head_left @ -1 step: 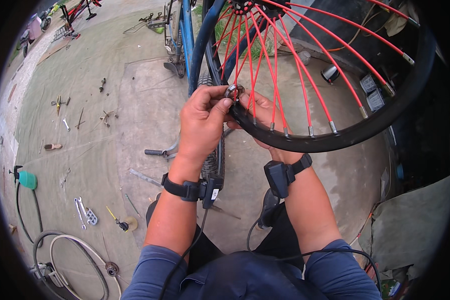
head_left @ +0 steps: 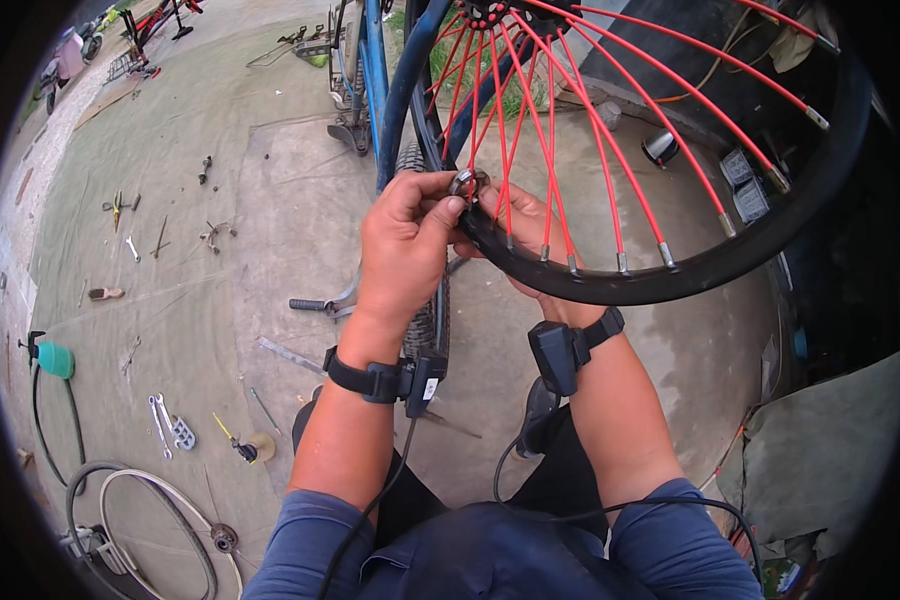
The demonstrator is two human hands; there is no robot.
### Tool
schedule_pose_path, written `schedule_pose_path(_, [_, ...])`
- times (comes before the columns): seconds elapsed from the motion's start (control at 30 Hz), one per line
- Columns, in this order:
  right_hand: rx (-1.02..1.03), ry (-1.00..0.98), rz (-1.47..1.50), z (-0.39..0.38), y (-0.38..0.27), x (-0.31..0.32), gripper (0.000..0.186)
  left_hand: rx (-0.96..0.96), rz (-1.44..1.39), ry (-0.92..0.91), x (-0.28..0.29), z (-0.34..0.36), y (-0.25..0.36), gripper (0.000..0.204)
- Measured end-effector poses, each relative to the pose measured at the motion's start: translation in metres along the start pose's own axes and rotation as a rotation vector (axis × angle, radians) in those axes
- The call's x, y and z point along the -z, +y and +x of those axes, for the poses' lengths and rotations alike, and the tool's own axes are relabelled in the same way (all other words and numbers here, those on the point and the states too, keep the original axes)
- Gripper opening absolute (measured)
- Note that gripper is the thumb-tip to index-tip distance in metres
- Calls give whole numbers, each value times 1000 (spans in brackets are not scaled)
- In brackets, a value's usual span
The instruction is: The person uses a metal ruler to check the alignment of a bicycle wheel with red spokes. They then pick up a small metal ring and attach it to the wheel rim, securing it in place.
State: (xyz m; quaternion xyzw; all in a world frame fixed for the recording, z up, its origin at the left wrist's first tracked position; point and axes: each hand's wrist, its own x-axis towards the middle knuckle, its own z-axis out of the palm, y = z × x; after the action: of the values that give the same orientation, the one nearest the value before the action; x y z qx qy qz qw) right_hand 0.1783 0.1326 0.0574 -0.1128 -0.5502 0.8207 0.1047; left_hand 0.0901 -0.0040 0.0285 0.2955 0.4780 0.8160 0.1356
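A bicycle wheel with a black rim (head_left: 610, 288) and red spokes (head_left: 598, 120) stands in front of me, fixed in a blue frame (head_left: 395, 90). At the rim's near left edge, my left hand (head_left: 405, 235) pinches a small round metal spoke wrench (head_left: 463, 184) between thumb and forefinger, around the foot of a spoke. My right hand (head_left: 525, 215) is closed about the rim from its far side, fingertips close to the wrench. Rim and spokes hide part of that hand. Both wrists carry black strapped-on devices.
Left on the ground lie wrenches (head_left: 160, 425), a wooden-backed brush (head_left: 106, 294), a coiled hose (head_left: 75, 480) and a green pump-top bottle (head_left: 55, 360). A pedal (head_left: 310, 304) juts out left of the wheel. A metal cup (head_left: 660, 147) stands at right.
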Motion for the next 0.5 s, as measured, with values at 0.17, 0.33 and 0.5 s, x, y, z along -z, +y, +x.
schedule_pose_path(0.17, [-8, 38, 19, -1, -1, -5, 31, -56, 87, 29, -3, -2, 1, 14])
schedule_pose_path(0.33, [12, 35, -41, 2, 0, -3, 30, -147, 190, 44, -12, -9, 11, 14])
schedule_pose_path(0.5, [1, 15, -29, 3, 1, 2, 31, -135, 176, 33, -9, -7, 8, 15])
